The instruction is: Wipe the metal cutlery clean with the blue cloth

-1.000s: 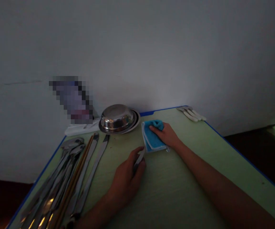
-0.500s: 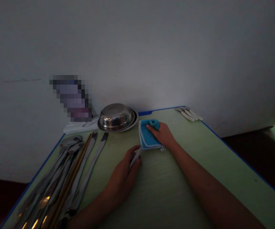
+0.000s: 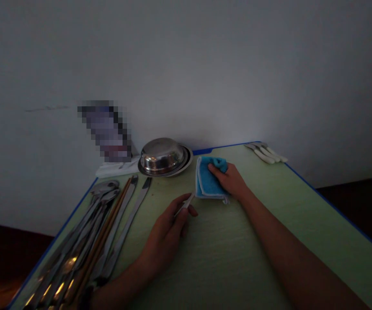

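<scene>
Wall [image 3: 205, 64], dull grey, takes up most of what I see through the head camera. Against it stands a pale green counter [image 3: 224, 254] with a blue edge, dimly lit. Along its left side I have a long heap of metal spoons [image 3: 103, 187], their heads toward the wall and their other ends running down toward me, overlapping too much to count. My right hand [image 3: 232, 178] is closed on a folded blue cloth [image 3: 210, 181] with a pale border, thumb on top, over the middle of the counter. My left hand [image 3: 169, 224] is curled, with thumb and fingers pinching a slim pale piece [image 3: 185, 205]; much of it is hidden, so I can't say what it is. Its upper tip is right by the cloth's lower left corner, and I can't tell whether they touch. Near the wall, left of the cloth, a shiny metal bowl [image 3: 161, 156] lies upside down on a wider dish [image 3: 189, 157]. Left of that, a pixelated patch covers something above a white item [image 3: 116, 168]. Two long knives [image 3: 130, 215] lie side by side to the right of the spoons, with brown chopsticks [image 3: 109, 224] between them and the heap. Smallest, three white-handled utensils [image 3: 267, 157] lie together at the far right corner.
</scene>
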The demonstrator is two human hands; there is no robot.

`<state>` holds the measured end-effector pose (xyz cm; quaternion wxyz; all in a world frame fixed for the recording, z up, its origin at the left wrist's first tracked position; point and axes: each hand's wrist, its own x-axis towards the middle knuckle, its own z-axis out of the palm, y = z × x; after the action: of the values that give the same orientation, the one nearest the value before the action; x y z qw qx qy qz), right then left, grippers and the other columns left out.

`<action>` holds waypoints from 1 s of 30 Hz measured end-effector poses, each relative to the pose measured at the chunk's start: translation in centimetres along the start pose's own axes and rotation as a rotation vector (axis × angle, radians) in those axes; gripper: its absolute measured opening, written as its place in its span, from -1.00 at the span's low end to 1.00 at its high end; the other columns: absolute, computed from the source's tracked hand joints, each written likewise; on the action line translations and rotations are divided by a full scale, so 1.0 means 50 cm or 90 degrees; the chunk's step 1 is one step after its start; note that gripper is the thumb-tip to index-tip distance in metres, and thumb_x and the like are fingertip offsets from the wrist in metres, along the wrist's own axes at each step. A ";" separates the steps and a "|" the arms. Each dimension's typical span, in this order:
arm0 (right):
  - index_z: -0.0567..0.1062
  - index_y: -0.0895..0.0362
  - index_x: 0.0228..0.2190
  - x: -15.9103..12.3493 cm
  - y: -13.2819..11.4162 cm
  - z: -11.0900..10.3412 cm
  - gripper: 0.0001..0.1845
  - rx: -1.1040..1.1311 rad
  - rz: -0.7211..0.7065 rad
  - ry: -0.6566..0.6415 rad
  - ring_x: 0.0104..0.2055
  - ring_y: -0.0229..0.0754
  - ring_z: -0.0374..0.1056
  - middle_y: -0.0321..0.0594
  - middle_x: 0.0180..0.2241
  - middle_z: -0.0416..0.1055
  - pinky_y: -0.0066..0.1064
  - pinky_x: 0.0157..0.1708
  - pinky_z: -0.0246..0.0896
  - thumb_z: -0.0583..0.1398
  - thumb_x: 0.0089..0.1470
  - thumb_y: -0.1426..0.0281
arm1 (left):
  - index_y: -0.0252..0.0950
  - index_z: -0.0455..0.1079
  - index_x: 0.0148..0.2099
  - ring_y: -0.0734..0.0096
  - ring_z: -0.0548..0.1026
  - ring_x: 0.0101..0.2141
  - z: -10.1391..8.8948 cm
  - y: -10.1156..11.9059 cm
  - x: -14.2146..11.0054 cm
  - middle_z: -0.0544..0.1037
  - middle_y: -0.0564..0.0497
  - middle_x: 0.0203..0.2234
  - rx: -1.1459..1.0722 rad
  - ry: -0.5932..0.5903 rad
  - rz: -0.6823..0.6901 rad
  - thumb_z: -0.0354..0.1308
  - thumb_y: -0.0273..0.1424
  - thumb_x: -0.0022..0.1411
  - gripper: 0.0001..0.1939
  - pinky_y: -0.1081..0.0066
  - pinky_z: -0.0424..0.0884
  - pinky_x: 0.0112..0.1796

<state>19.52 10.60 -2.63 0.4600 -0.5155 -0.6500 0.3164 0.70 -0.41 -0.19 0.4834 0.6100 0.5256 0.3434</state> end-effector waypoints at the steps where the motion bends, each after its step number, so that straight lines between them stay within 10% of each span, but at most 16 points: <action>1: 0.43 0.16 -0.51 -0.001 -0.001 -0.002 -0.64 0.028 0.005 -0.014 -0.44 -0.22 0.30 -0.26 -0.51 0.40 -0.38 -0.39 0.18 0.11 -0.07 0.10 | -0.21 0.11 0.09 0.58 0.22 -0.56 0.000 0.001 0.000 0.37 0.05 -0.31 -0.009 0.004 -0.001 -0.15 -0.31 0.28 -0.65 0.52 0.20 -0.54; 8: 0.45 0.10 -0.25 -0.014 -0.012 -0.010 -0.54 0.220 0.071 -0.172 -0.29 -0.18 0.36 -0.22 -0.29 0.47 -0.29 -0.25 0.24 0.30 -0.28 0.23 | -0.25 0.14 0.07 0.55 0.23 -0.54 0.001 0.000 0.003 0.34 0.08 -0.42 -0.023 0.014 -0.012 -0.13 -0.28 0.26 -0.65 0.51 0.19 -0.52; 19: 0.27 0.14 -0.65 -0.022 -0.016 0.010 -0.56 0.110 0.067 -0.032 -0.59 -0.35 0.07 -0.40 -0.67 0.13 -0.44 -0.53 0.01 0.06 -0.06 0.03 | -0.31 0.25 0.00 0.51 0.18 -0.59 -0.002 0.006 0.007 0.15 0.17 -0.65 0.120 -0.022 -0.025 -0.17 -0.23 0.27 -0.62 0.51 0.10 -0.56; 30: 0.48 0.04 -0.33 -0.036 -0.020 0.042 -0.66 0.493 0.177 -0.107 -0.29 -0.17 0.38 -0.31 -0.33 0.48 -0.26 -0.19 0.24 0.31 -0.28 0.32 | -0.31 0.26 -0.34 0.51 0.20 -0.59 0.001 0.018 0.005 0.19 0.16 -0.65 0.102 -0.013 -0.043 -0.14 -0.23 0.24 -0.72 0.51 0.15 -0.55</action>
<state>17.29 8.72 -3.00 0.5180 -0.3596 -0.4424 0.6377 1.06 -0.17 0.61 0.4496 0.6322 0.5666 0.2778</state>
